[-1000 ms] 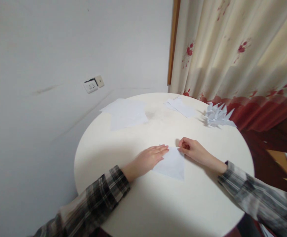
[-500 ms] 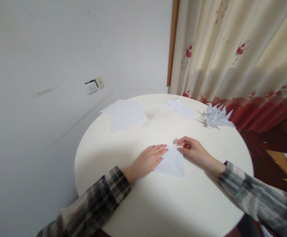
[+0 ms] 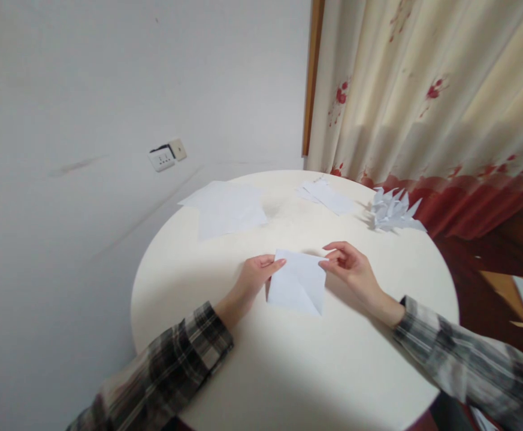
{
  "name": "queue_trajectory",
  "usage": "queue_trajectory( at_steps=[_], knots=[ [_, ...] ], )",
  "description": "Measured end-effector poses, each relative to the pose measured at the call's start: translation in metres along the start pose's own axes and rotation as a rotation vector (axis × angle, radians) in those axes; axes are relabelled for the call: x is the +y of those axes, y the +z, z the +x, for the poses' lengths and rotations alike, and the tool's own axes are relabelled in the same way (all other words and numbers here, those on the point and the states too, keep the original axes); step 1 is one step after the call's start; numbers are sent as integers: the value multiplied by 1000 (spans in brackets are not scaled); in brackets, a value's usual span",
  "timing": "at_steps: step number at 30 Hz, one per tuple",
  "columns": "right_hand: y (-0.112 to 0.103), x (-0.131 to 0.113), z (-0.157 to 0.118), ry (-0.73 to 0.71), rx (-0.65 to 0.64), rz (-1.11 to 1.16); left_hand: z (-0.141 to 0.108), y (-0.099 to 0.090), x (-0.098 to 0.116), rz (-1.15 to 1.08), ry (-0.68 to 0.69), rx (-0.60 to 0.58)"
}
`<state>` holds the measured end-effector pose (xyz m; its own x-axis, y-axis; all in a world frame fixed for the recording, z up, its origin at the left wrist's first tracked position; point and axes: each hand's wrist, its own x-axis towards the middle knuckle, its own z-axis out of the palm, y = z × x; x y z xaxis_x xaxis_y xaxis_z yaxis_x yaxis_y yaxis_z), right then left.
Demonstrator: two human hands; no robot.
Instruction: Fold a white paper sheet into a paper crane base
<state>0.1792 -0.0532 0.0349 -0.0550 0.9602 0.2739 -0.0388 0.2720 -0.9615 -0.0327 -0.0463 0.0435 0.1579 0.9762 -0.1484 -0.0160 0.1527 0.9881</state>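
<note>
A square sheet of white paper (image 3: 298,284), creased along a diagonal toward its near right corner, is held between my hands just over the round white table (image 3: 315,365). My left hand (image 3: 254,276) pinches its upper left edge, thumb on top and the fingers behind. At the upper right corner, my right hand (image 3: 348,266) grips the paper between thumb and fingertips. A shadow under the sheet shows that it is raised, at least at its far side.
Larger white sheets (image 3: 232,209) lie at the table's far left. Smaller paper pieces (image 3: 330,197) rest at the back. A cluster of pointed folded paper shapes (image 3: 393,209) stands at the right edge. Beyond are a wall socket (image 3: 162,158) and a curtain (image 3: 423,108).
My left hand has gone from lying flat on the paper to pinching its left edge. The paper has lifted and shifted slightly left; my right hand still holds its corner.
</note>
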Motion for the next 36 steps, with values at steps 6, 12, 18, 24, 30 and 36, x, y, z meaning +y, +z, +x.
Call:
queue_trajectory(
  at_steps=[6, 12, 18, 24, 30, 36],
  knots=[
    [-2, -3, -3, -61, 4, -115, 0, 1, 1, -1, 18, 31],
    [-2, -4, -4, -74, 9, -161, 0, 1, 0, 16, 40, 35],
    [-2, -3, -4, -72, 0, -152, 0, 1, 0, 15, 34, 41],
    [-2, -1, -3, -67, -7, -121, 3, -1, -3, 31, 47, 50],
    [-2, -2, -4, -81, -3, -132, 1, -1, -3, 46, 49, 47],
    [-3, -1, -4, -77, 1, -155, 0, -1, -2, 47, 43, 53]
  ],
)
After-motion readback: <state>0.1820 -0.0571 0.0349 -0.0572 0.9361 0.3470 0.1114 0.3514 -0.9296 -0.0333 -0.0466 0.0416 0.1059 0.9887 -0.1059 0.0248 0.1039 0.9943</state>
